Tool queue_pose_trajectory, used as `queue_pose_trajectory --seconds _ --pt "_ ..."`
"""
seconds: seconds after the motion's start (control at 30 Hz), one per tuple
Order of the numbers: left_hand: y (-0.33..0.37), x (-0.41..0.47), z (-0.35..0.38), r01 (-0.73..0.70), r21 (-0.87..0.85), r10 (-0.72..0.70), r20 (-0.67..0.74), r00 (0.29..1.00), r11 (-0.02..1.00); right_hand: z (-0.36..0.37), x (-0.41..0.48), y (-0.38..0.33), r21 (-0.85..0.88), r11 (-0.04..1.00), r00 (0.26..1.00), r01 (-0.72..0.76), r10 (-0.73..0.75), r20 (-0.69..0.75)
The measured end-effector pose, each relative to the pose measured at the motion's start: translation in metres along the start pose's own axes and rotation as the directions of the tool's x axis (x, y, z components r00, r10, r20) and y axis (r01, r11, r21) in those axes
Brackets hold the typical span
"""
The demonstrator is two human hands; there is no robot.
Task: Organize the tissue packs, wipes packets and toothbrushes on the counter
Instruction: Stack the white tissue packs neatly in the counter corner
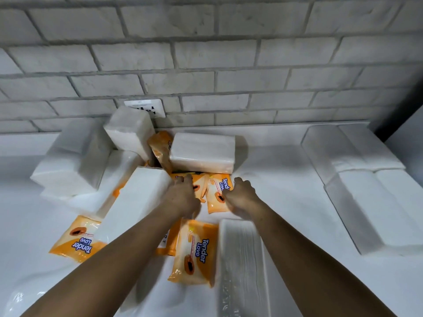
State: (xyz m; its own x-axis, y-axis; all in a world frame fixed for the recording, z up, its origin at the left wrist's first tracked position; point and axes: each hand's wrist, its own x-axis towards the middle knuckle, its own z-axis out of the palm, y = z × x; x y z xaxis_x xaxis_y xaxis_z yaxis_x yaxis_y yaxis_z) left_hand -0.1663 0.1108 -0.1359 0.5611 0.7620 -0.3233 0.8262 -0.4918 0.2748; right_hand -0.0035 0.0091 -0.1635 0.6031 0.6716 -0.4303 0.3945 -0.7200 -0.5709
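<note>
Head view: left hand (183, 196), right hand (240, 195) at wipes packets (216, 203)

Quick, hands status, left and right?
Left hand: open, fingertips on an orange wipes packet.
Right hand: curled at the neighbouring packet, hold cannot be told.

"Tender Love" on orange wipes packets (196, 252); "20" on one.

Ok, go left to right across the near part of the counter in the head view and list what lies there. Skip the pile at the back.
Left wipes packet → slanted tissue pack → centre wipes packet → front tissue pack → tissue stack. A packet under the left arm is left out, as it is mostly hidden.
</note>
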Motion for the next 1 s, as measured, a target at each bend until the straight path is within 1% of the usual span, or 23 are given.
queue_pose_trajectory --seconds 0.17,0.27,0.33,0.47,0.57,0.63,0.73,0.83,0.9,1.0 --pt "0.002 0.009 0.001 -0.132 0.243 0.12 0.063 0.991 0.961 0.004 0.009 -0.009 -0.071 0.997 1.0 -0.018 0.019 0.015" --pt "0.001 0.014 0.002 -0.139 0.331 0.125 0.064 0.99 0.933 0.009 0.012 -0.014 -0.152 0.988 1.0 -0.017 0.018 0.006" --pt "0.002 0.018 0.002 -0.132 0.352 0.124 0.046 0.991 0.927 0.014 0.016 -0.014 -0.16 0.987 1.0 -0.016 0.015 -0.007" --pt "0.005 0.024 -0.001 -0.136 0.351 0.129 0.043 0.991 0.926 0.013 0.022 -0.009 -0.012 1.0 1.0 -0.016 0.016 0.01" --pt "0.006 0.028 -0.004 -0.149 0.36 0.145 0.038 0.989 0.921 0.005 0.024 -0.003 0.033 0.999 0.999 0.012 -0.013 0.04" --pt "0.005 0.03 -0.005 -0.173 0.368 0.179 0.018 0.984 0.914 -0.001 0.025 0.003 0.057 0.998 0.998 0.021 -0.025 0.063" --pt "0.0 0.03 -0.005 -0.249 0.382 0.282 -0.032 0.959 0.89 -0.01 0.027 0.012 0.067 0.998 0.995 0.021 -0.028 0.095" --pt "-0.002 0.027 -0.006 -0.345 0.409 0.403 -0.061 0.913 0.845 -0.022 0.024 0.018 -0.017 0.999 0.993 0.032 -0.03 0.118" --pt "-0.002 0.026 -0.007 -0.399 0.429 0.465 -0.055 0.884 0.81 -0.032 0.022 0.019 -0.071 0.997 0.989 0.025 -0.014 0.15" --pt "0.002 0.025 -0.01 -0.456 0.438 0.513 -0.015 0.858 0.775 -0.044 0.023 0.026 -0.252 0.968 0.991 0.007 0.027 0.133"
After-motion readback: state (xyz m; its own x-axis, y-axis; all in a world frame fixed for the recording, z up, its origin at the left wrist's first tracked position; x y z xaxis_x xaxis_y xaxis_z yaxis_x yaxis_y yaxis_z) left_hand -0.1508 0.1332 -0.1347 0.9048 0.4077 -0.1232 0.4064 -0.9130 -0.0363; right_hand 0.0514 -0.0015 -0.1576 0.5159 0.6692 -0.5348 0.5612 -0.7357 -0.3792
